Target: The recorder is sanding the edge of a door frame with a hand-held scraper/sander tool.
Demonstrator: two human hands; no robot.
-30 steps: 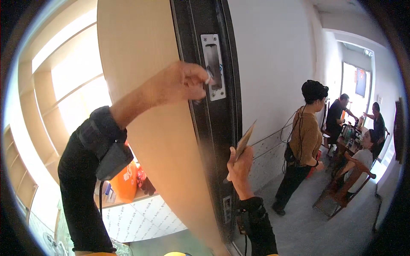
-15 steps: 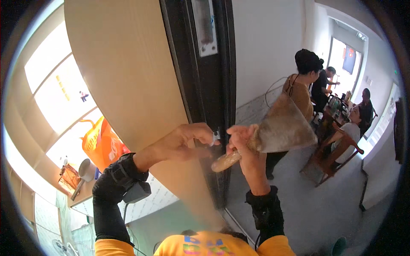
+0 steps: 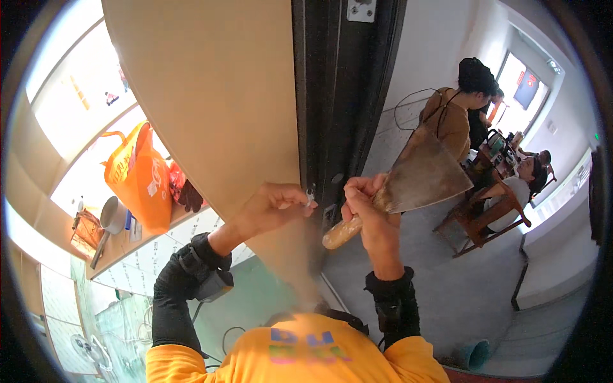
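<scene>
In my right hand (image 3: 372, 207) is a wide scraper (image 3: 429, 179) with a pale wooden handle. Its broad, stained metal blade points up and to the right, while the handle's end sticks out on the left below my fingers. My left hand (image 3: 276, 207) is closed in a pinch on a small silvery piece (image 3: 310, 194), too small to make out fully. The pinch sits in front of the dark door frame (image 3: 329, 96), beside the pale wood-coloured panel (image 3: 211, 96). Whether the piece touches the frame cannot be told.
At left, a shelf (image 3: 118, 255) holds an orange bag (image 3: 137, 179), a saucepan (image 3: 112, 216) and dark gloves (image 3: 189, 196). A person (image 3: 454, 121) stands at right; others sit near a cluttered table, one on a wooden chair (image 3: 482, 210). A green bucket (image 3: 474, 355) stands low right.
The view has shifted, so the door frame sits further right and the shelf higher. My left hand has drawn slightly back from the frame, its pinch kept. The right hand keeps the scraper.
</scene>
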